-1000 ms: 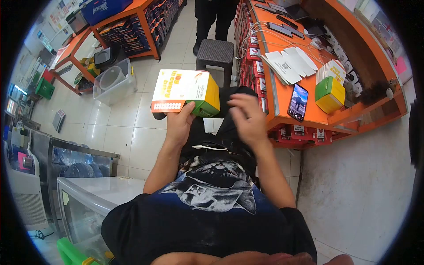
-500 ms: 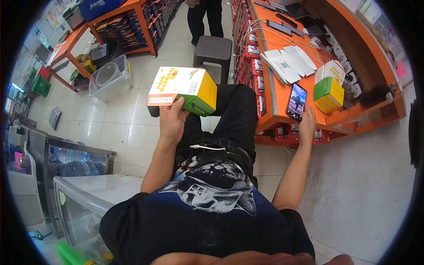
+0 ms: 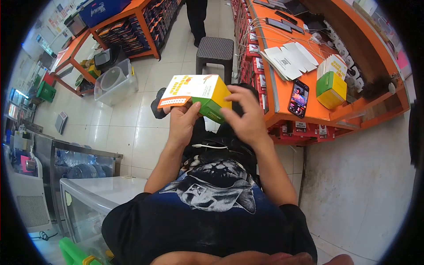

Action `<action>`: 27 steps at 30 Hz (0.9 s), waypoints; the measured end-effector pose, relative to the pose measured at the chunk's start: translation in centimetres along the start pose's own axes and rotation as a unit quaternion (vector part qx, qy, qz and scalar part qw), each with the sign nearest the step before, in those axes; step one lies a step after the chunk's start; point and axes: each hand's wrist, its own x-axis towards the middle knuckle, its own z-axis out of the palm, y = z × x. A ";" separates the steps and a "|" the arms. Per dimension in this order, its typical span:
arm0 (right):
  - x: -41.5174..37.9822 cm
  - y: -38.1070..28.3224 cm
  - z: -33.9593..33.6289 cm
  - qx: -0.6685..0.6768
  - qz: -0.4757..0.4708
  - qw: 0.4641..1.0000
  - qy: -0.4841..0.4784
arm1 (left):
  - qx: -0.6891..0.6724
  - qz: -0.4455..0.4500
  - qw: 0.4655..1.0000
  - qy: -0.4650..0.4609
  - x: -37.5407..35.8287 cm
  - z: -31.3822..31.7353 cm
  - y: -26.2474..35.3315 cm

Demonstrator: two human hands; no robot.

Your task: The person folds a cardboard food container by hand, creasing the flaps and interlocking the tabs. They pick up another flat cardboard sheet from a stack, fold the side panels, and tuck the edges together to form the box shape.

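Note:
A white, yellow and green carton [image 3: 211,95] is held over my lap, its orange-edged flap sticking out to the left. My left hand [image 3: 183,121] grips its near edge, thumb on the green side and fingers beneath. Beside the carton's right end is my right hand [image 3: 247,112], fingers apart and curved around the yellow side, with nothing held in it. A phone [image 3: 299,98] with a lit screen lies on the orange counter [image 3: 276,92] to the right. Next to it are a similar yellow and green box [image 3: 331,90] and a stack of flat cartons [image 3: 332,67].
White unfolded card sheets [image 3: 289,61] and several devices with cables lie farther up the counter. A grey stool [image 3: 215,49] stands ahead, with a person's legs [image 3: 197,20] behind it. At the left are a clear plastic bin [image 3: 115,84] and a glass-fronted case [image 3: 90,201].
My right hand has left the phone and moved left to the carton. The phone's screen picture differs. My left hand and the carton have shifted slightly right and down.

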 end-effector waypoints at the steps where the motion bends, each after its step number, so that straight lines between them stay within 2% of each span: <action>1: 0.0 -0.7 0.7 0.002 -0.005 0.999 -0.035 | 0.001 0.001 1.000 -0.001 -0.1 0.5 0.1; 5: 0.3 -2.3 2.3 -0.014 -0.020 0.997 -0.071 | -0.020 -0.001 0.999 0.025 -0.5 0.4 -0.3; 8: -0.1 -2.1 3.2 -0.028 -0.040 0.998 -0.036 | -0.075 0.009 0.997 0.011 -0.3 0.2 -0.1; 10: -0.3 -2.0 3.6 0.042 -0.025 0.999 0.013 | -0.113 -0.013 0.993 0.013 -0.4 0.7 0.5; 17: -0.8 -1.3 4.6 0.035 -0.072 0.996 0.042 | -0.039 0.056 0.997 0.043 0.3 -1.1 -1.3; 19: -0.9 -1.3 5.0 0.135 0.053 0.986 0.082 | 0.161 0.074 0.983 0.049 -0.1 -0.7 -0.6; 20: -0.8 -1.0 5.2 0.136 0.053 0.986 0.081 | 0.194 0.114 0.973 0.054 -0.4 -0.1 -0.5; 22: -0.5 -0.4 5.6 0.236 0.156 0.952 0.114 | 0.238 0.123 0.963 0.039 -0.6 -0.5 -1.1; 23: -0.6 -0.4 5.8 0.236 0.156 0.952 0.113 | 0.281 0.132 0.950 0.022 -0.7 -0.7 -1.3; 24: -0.6 -0.4 5.8 0.220 0.161 0.957 0.104 | 0.223 0.107 0.968 0.042 -0.8 0.0 -1.5; 25: -0.6 -0.4 5.8 0.202 0.166 0.960 0.094 | 0.222 0.107 0.968 0.042 -0.7 -0.1 -1.7; 27: -0.7 -0.8 5.8 0.206 0.181 0.958 0.090 | 0.120 0.006 0.991 0.051 -0.3 -0.3 -1.9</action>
